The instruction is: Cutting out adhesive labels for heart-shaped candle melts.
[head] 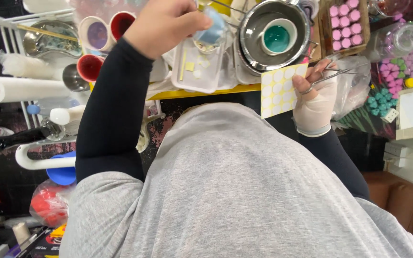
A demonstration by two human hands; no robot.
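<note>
My left hand [166, 24] is raised over the table's near edge, fingers closed around a small pale blue piece [212, 29]. My right hand [317, 98], wrapped in a pale glove or bandage, pinches a yellow sheet of round white stickers [279, 88] with the thumb and also holds metal tweezers [333, 74]. Both arms wear black sleeves over a grey shirt. Just beyond the hands sits a metal pot [273, 33] holding a white cup of teal liquid [277, 38].
A white tray [199, 67] with small paper bits lies on the yellow-edged table. Cups with purple and red insides [106, 31] stand at left, beside a white roll [20, 88]. A wooden tray of pink moulded pieces [345, 24] and loose coloured pieces [397, 71] lie right.
</note>
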